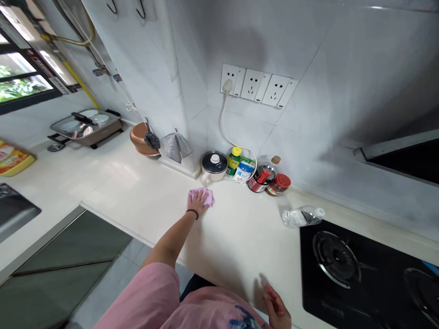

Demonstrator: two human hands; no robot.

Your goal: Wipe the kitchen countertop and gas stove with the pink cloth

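Note:
My left hand (pixel 199 201) lies flat on a pink cloth (pixel 209 195), fingers spread, pressing it onto the white countertop (pixel 236 228). A dark bead bracelet circles that wrist. Just beyond the cloth stands a small cream pot (pixel 213 168) with a glass lid. Low in the view, over the counter's front edge, my right hand (pixel 277 308) hangs with loosely bent fingers and nothing visible in it.
Right of the pot are a green-yellow bottle (pixel 233 160), a white-blue packet (pixel 244 171) and red-lidded jars (pixel 279 184). A clear plastic bottle (pixel 302 216) lies beside the black gas hob (pixel 315 283). Leftward are a copper-coloured pan (pixel 139 137), an electric griddle (pixel 99 132) and a sink (pixel 17 212).

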